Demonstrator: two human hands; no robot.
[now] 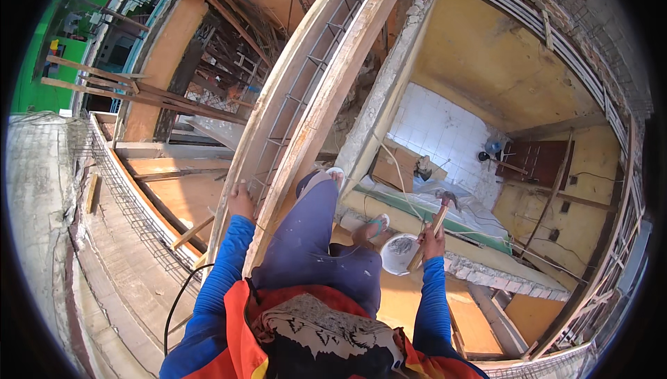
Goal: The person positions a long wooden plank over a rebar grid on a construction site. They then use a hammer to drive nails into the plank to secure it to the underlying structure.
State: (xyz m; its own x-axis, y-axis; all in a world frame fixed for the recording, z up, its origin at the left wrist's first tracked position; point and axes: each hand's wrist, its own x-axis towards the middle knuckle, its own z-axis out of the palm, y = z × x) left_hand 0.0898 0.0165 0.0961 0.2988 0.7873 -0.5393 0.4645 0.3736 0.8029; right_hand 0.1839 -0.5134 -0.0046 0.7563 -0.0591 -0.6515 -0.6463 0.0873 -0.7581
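Note:
My right hand is closed round the wooden handle of a claw hammer, its metal head pointing up and away from me. Beside that hand is a white bucket with a grey heap of small pieces inside, too small to make out. My left hand grips the left board of a long wooden formwork trough. A steel rebar cage lies along the trough, between that board and the right board. My legs are bent beside the right board.
Down to the right, a yellow-walled room drops to a white tiled floor. A rough concrete wall top borders it. Loose timbers and more rebar lie at left. A thin cable crosses the wall near my feet.

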